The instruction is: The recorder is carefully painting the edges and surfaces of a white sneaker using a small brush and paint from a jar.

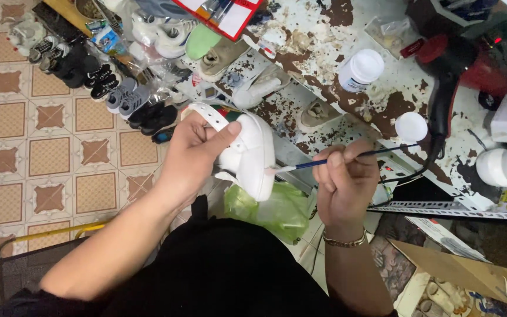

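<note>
One white leather shoe (247, 154), one thin blue-handled paintbrush (347, 158), one white plastic jar (360, 70), one loose round white lid (411, 126), one red hair dryer (462, 64), one crumpled green plastic bag (271, 208).

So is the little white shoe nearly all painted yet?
Most of the white shoe already looks evenly white. The left hand holds it, and the right hand puts the thin brush tip to its sole edge. The paint jar stands open, its lid off. The hidden side can't be judged.
</note>
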